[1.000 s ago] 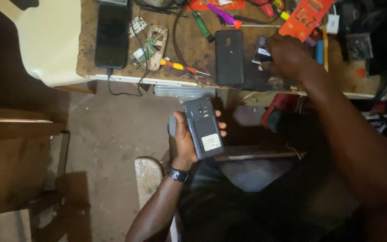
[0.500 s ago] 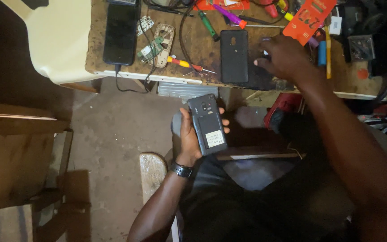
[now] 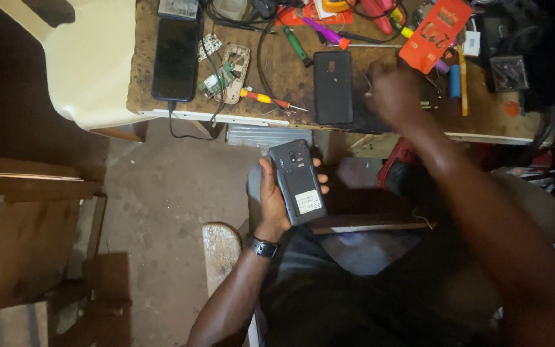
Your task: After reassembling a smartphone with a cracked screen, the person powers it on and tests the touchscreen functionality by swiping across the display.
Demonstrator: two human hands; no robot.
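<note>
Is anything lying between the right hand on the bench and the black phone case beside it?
Nothing visible does. The right hand rests on the workbench just right of the black phone case, with only bare bench surface between them.

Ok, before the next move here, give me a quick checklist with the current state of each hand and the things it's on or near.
1. Left hand grips the grey phone, back side up: ok.
2. Phone held clear of the workbench, above the lap: ok.
3. Right hand is over the bench, beside the black phone cover: ok.
4. What the right hand holds or pinches: cannot tell, blurred.
5. Red-and-yellow screwdriver lies on the bench, untouched: ok.
6. Bench free of clutter around the right hand: not ok, tools and cables crowd it.
</note>
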